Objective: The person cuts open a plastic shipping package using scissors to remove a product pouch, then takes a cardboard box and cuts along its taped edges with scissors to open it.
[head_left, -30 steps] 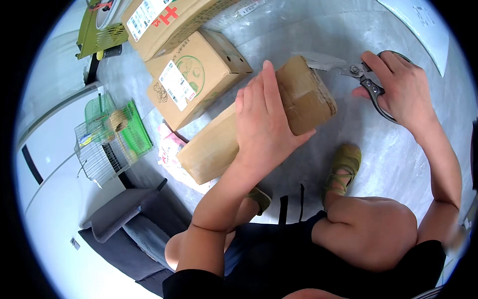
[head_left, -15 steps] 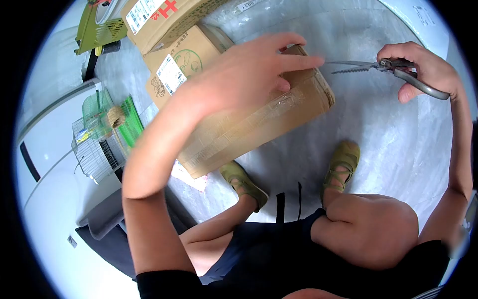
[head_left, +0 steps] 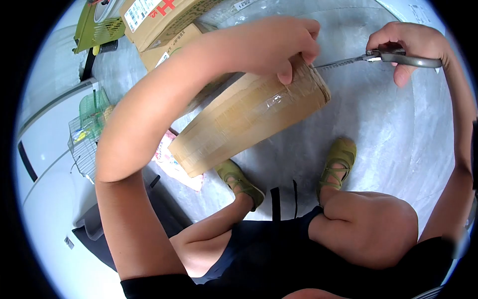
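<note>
A long taped cardboard box (head_left: 249, 117) lies slanted above my feet. My left hand (head_left: 286, 47) is at its upper right end, fingers curled over the top edge and thumb against the taped face. My right hand (head_left: 411, 45) is wrapped round the dark handles of a pair of scissors (head_left: 373, 56). Their blades look nearly closed and point left, with the tips beside the box's right end, close to my left fingers. Whether the tips touch the cardboard is hard to tell.
Two larger cartons, one with red print (head_left: 164, 20), stand at the upper left. Near them are a green basket (head_left: 99, 32) and a wire cage (head_left: 82, 139). A pink and white bag (head_left: 174, 164) lies by the box's lower end. My green shoes (head_left: 338, 162) are on the floor.
My left hand has gone from lying flat on the box to curling over its upper right end. The box has turned to show its taped face. The scissors' blades have closed together and come level.
</note>
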`<state>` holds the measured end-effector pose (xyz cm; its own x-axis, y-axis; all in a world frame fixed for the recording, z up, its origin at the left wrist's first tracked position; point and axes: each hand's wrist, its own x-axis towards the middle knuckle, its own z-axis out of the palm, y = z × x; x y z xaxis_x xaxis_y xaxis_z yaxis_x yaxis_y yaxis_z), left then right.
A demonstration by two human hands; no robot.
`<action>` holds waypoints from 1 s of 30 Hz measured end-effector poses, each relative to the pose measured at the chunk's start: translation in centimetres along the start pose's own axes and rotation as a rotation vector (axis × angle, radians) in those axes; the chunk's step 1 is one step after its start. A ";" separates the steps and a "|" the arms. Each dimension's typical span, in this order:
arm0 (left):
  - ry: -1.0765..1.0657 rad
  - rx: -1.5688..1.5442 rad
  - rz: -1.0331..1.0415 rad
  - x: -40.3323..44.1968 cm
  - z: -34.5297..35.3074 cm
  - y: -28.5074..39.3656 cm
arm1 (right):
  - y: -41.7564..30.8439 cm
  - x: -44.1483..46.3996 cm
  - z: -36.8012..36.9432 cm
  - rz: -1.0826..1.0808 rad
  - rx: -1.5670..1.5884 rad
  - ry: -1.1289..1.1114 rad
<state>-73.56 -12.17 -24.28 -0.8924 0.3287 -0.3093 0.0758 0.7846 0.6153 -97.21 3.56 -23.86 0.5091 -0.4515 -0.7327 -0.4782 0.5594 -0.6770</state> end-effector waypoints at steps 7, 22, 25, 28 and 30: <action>-0.029 -0.204 -0.032 0.0 -0.6 -0.8 | 0.8 0.3 0.0 -0.005 0.076 0.002; -0.132 -0.299 0.013 1.0 -1.1 -2.7 | -3.1 0.6 -1.4 0.027 -0.065 -0.051; -0.122 -0.297 0.019 0.6 -1.3 -2.1 | -4.8 0.2 -0.6 0.174 -0.187 -0.042; -0.087 -0.267 0.063 0.2 -1.4 -1.4 | -4.8 -0.8 2.3 0.169 -0.536 0.216; -0.063 -0.212 0.131 0.2 -0.8 -1.7 | -1.2 -0.8 4.2 0.024 -0.675 0.535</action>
<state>-74.18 -13.86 -24.80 -0.8510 0.4577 -0.2575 0.0881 0.6078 0.7892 -94.03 6.23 -22.15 0.1688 -0.8067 -0.5663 -0.8940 0.1167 -0.4326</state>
